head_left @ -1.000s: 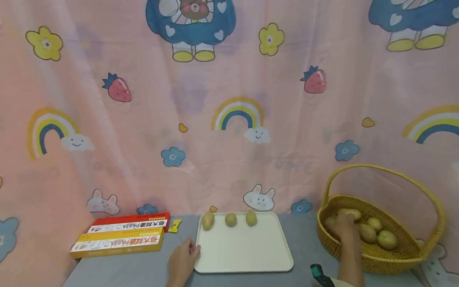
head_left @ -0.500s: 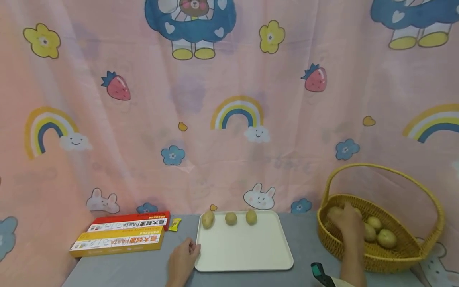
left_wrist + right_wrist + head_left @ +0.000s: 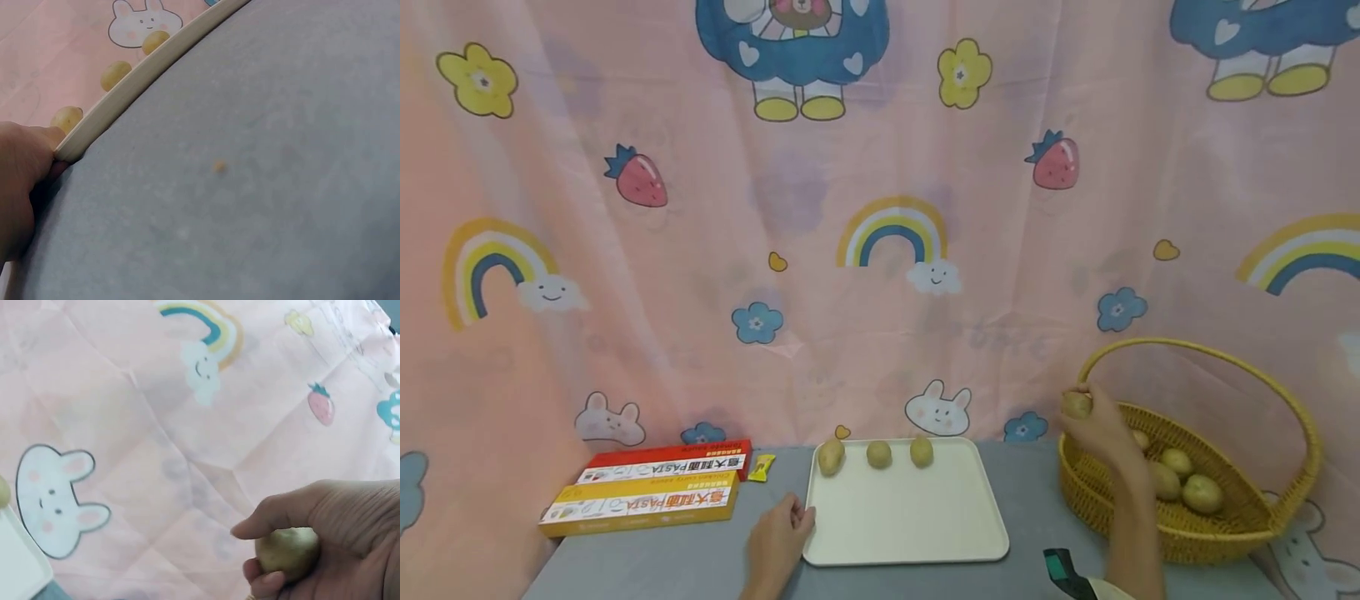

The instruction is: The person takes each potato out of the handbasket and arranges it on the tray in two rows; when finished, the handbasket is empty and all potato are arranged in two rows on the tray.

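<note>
While two boxes (image 3: 643, 505) and one candy (image 3: 762, 467) lie left of the tray (image 3: 906, 517), the left hand (image 3: 777, 535) pinches its edge; the right hand (image 3: 1103, 429) grips one potato (image 3: 1077, 406) beside the basket (image 3: 1081, 490) handle (image 3: 1213, 353). Three potatoes (image 3: 879, 454) sit on the tray, apparently four inside the basket.

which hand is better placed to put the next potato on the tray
Right, most likely: the right hand holds a potato by the basket. The left hand grips the tray by its left edge, so it seems better suited to steadying.

Right grip (image 3: 1101, 425) held high, curled; left grip (image 3: 778, 533) lower, pinching.
</note>
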`<state>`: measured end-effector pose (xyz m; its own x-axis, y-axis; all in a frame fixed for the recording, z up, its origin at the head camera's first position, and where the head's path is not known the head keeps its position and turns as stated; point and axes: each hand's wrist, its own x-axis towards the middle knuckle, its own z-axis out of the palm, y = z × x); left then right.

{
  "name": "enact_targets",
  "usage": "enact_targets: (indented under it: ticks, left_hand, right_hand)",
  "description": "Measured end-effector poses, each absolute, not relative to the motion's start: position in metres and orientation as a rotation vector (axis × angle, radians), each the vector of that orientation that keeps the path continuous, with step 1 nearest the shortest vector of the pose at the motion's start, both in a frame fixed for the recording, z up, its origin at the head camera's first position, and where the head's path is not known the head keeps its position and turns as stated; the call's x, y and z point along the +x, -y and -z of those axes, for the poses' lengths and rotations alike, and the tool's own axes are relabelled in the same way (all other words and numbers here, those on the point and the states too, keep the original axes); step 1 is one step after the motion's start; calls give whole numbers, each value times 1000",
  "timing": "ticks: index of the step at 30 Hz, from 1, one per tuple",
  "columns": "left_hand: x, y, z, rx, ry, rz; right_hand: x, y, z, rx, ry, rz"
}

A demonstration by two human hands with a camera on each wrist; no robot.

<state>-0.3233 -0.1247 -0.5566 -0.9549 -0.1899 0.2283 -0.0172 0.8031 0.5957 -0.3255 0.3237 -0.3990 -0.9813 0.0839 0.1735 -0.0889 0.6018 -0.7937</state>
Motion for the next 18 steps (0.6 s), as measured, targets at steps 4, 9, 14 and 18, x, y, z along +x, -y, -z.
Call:
enact_targets:
  ticks: [4, 9, 14, 18]
  left_hand:
    - [-321, 124, 557, 168, 2710, 888]
    - [-319, 124, 559, 167, 2713, 887]
    - [-320, 124, 559, 156, 2705, 895]
    - [-321, 124, 559, 148, 2689, 898]
  right_hand:
    - [-331, -304, 401, 136, 2643, -1486]
    - [-343, -280, 412, 247, 2690, -1442]
    - [-358, -255, 424, 329, 2760, -1245]
    - [-372, -238, 443, 303, 2780, -1261]
